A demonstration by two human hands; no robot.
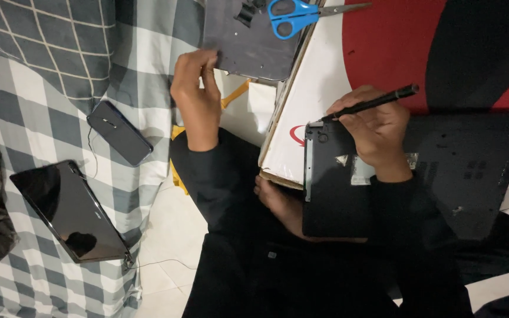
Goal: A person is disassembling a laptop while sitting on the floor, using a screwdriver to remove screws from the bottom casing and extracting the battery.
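Laptop [443,171] under right hand [378,132]; scissors [293,15], phone [119,132] nearby.

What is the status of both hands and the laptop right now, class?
Left hand grips grey panel by its edge. Right hand holds black screwdriver, tip at upturned laptop corner. Blue scissors lie on the panel.

A home, likely a bedroom, with work done on the floor. A grey and white checked blanket [42,88] covers bedding at the left, with a phone [119,133] and a tablet [69,211] lying on it, beside white floor tiles [172,224].
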